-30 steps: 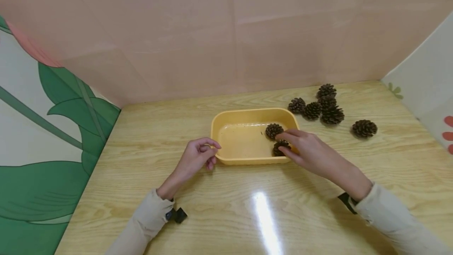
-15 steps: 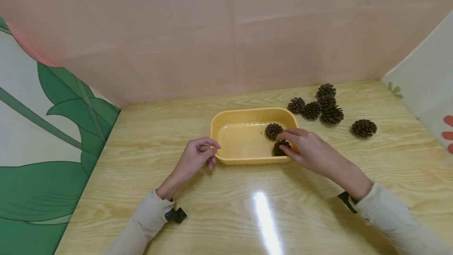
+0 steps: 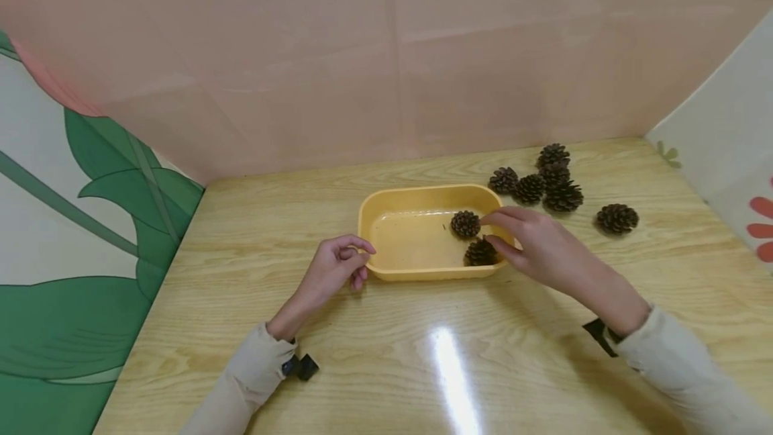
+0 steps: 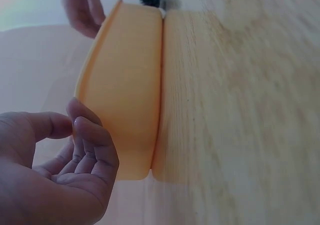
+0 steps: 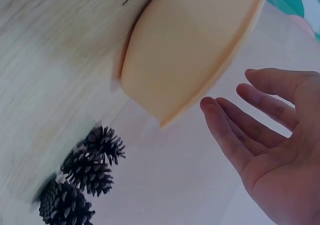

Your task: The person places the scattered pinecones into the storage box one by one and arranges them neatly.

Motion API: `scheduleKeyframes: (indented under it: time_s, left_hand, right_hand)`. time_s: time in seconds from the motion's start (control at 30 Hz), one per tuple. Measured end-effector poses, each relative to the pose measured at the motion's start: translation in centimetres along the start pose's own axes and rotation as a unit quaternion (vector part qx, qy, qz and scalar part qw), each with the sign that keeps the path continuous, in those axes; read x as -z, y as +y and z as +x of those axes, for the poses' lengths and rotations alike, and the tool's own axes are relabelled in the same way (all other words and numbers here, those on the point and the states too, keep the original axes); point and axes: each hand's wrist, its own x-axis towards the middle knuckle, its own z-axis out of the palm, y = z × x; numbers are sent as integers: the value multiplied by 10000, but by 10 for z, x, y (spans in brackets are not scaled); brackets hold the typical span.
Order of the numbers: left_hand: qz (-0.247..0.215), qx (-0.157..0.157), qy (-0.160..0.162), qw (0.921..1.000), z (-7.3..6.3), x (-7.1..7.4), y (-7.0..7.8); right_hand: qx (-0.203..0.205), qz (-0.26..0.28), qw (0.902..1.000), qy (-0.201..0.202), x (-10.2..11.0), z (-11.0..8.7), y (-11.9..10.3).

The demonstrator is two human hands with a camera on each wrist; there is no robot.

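Note:
A yellow plastic tub (image 3: 431, 274) stands on the table, with two pine cones inside at its right end. One pine cone (image 3: 465, 224) lies toward the back; the other pine cone (image 3: 480, 253) is by the front wall. My left hand (image 3: 332, 268) pinches the tub's left rim between thumb and fingers, as the left wrist view also shows. Over the tub's right end is my right hand (image 3: 543, 247), its fingers spread and holding nothing. In the right wrist view, the right fingertips (image 5: 207, 105) are just beyond the tub's rim.
Behind and right of the tub, several pine cones (image 3: 564, 197) cluster on the wood-grain table (image 3: 253, 220). A single pine cone (image 3: 617, 219) lies farther right. A pink-covered wall (image 3: 386, 86) closes the back; a painted wall (image 3: 712, 153) stands at right.
My right hand has let go of the front pine cone and drawn back slightly to the right, its fingers opening. The left hand has stayed at the tub's rim.

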Motion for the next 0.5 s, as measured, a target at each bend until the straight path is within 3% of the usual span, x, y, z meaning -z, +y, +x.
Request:
scheduleKeyframes:
  time_s: [0.3,0.5]
  left_hand:
    - [-6,-2,10,10000,0,1,-1]
    - [4,-26,-1,10000,0,1,-1]
  right_hand:
    - [-175,-106,9997,131,11,-3,5]
    - [-526,-229,9983,47,21,-4,9]
